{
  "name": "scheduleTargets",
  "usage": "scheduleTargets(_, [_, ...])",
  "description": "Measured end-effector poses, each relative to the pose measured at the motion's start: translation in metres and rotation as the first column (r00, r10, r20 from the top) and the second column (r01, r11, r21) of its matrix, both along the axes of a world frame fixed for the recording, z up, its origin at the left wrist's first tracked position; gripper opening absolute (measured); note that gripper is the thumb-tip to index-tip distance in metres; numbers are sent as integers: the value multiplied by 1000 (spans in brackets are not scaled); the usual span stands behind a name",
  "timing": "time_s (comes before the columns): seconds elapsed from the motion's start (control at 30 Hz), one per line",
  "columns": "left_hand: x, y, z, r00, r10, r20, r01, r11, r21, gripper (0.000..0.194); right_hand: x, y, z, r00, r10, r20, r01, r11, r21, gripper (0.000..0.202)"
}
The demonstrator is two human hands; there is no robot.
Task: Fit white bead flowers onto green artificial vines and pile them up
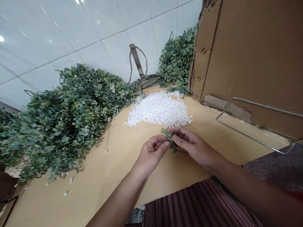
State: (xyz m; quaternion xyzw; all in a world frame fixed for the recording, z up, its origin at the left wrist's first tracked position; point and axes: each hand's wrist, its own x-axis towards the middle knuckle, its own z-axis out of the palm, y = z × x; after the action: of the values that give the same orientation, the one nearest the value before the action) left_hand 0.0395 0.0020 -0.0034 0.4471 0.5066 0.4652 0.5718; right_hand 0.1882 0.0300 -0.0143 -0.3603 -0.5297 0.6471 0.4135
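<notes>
A small green artificial sprig [167,134] is pinched between my two hands, just in front of a heap of small white pieces [161,108]. My left hand [153,153] closes thumb against fingers on the sprig's lower part. From the other side, my right hand [189,143] grips it with thumb and forefinger. A few dark green leaves [175,150] hang below the fingertips. The sprig's lower end is partly hidden by the fingers.
A large pile of artificial greenery [78,116] fills the left side, and a smaller bunch [177,58] stands at the back. On the right are a cardboard box [251,56] and a bent metal wire frame [251,138]. A strap [136,60] leans on the tiled wall [106,28].
</notes>
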Motion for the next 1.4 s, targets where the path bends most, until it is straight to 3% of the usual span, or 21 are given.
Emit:
scheduleTargets(0.3, [3, 4, -5, 990, 117, -76, -113, 993, 46, 30, -4, -4, -6, 997, -50, 59, 46, 996, 74, 30])
scheduleTargets(0.53, [2, 3, -7, 1000, 25, -10, -25, 1000, 2, 30, -1, -5, -3, 999, -53, -8, 52, 994, -91, 35])
scheduleTargets(0.77, [3, 4, -2, 998, 51, -28, -50, 998, 44, 32, -3, -8, -4, 999, -34, 10, 35, 999, -15, 26])
scheduleTargets(1.1, [5, -1, 2, 983, 10, -182, 10, 994, 106, 25, 1, -9, -2, 987, -92, -130, 66, 979, -193, 30])
scheduleTargets(1.23, [3, -3, 3, 961, 30, -274, 16, 986, 164, 22, 7, -4, -1, 956, -205, -210, 135, 943, -306, 31])
scheduleTargets(1.33, [-1, -5, 4, 953, 14, -304, 26, 991, 130, 20, 19, 1, 1, 914, -284, -291, 180, 924, -339, 31])
scheduleTargets(1.4, [-5, -6, 5, 939, -62, -338, 89, 994, 64, 20, 27, 3, 3, 907, -292, -304, 177, 919, -353, 29])
